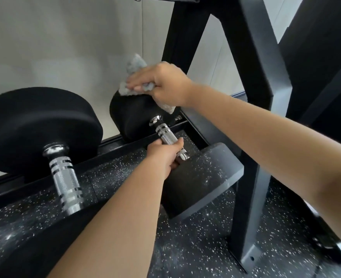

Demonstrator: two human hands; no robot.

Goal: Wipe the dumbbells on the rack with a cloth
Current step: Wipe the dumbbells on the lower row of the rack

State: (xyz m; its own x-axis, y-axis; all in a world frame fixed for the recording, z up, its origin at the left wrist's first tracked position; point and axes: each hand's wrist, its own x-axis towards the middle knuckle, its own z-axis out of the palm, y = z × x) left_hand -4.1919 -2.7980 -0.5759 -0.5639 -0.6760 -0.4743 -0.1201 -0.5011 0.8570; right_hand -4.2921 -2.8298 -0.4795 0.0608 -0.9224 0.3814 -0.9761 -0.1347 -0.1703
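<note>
Grey cloth [134, 77], seen from the head view, is pressed onto the top of the far head of the right-hand dumbbell [162, 131] and is kept bunched between fingers and thumb of the right grip [161, 83]. The knurled handle is clasped by the left grip [165, 155], seemingly to steady the weight on the rack [113, 146]. A larger dumbbell [35, 125] is seated just beside. The sweep is crowded by a black upright [254, 67] near the right wrist.

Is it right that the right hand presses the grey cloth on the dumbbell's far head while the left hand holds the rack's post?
Not quite: in the head view the left hand grips that dumbbell's chrome handle instead; the right hand does press the cloth.
</note>
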